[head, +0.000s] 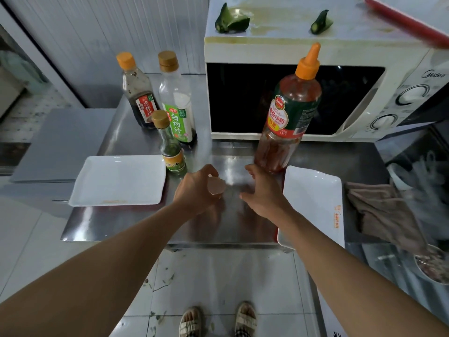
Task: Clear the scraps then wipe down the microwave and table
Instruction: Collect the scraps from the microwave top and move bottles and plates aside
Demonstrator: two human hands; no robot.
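My left hand grips a pale pink eggshell piece just above the steel table. My right hand hovers beside it with loosely spread fingers, holding nothing. On top of the white microwave lie two green vegetable scraps, one at the left and one further right, with yellowish stains around them. A brown cloth lies crumpled at the table's right end.
Three sauce bottles stand left of the microwave and a tall ketchup bottle stands in front of its door. White rectangular trays sit at left and right. A red tray edge overhangs the microwave top.
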